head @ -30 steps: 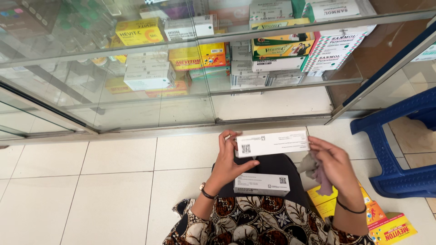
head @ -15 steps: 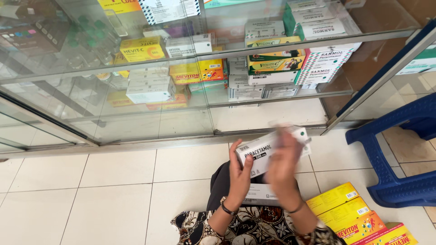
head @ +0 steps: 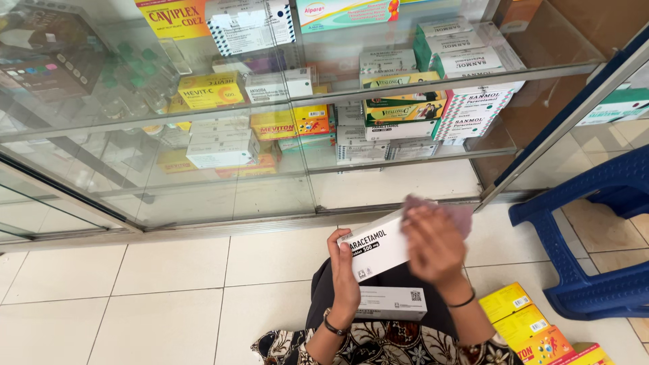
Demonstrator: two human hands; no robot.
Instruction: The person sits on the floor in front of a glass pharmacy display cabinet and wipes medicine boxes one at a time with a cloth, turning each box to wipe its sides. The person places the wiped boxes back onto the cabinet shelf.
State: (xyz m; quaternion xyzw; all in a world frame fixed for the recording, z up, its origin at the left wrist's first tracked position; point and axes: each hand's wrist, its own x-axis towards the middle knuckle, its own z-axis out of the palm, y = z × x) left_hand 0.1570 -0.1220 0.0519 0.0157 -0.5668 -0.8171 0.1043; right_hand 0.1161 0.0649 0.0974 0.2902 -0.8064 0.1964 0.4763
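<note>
1. Your left hand (head: 343,284) is closed around the left end of a white medicine box (head: 377,250), fingers curled over its edge; the box is tilted, its right end higher.
2. Your right hand (head: 434,247) is blurred, lying against the right end of that box with a pinkish cloth (head: 454,215) bunched under the fingers. You cannot tell how tightly it is closed; it is holding the cloth against the box.
3. The box sits at centre frame, above your lap, just in front of the cabinet's base.
4. At 6 o'clock from it, a second white box (head: 391,303) lies flat on your lap, apart from the held one.
5. At 4 o'clock, yellow and orange boxes (head: 534,331) lie on the tiled floor (head: 135,297) beside your right forearm.
6. At 3 o'clock, a blue plastic chair (head: 595,236) stands well apart.
7. At 12 o'clock, a glass display cabinet (head: 223,203) holds shelves of stacked medicine boxes (head: 405,101), white, yellow and green.
</note>
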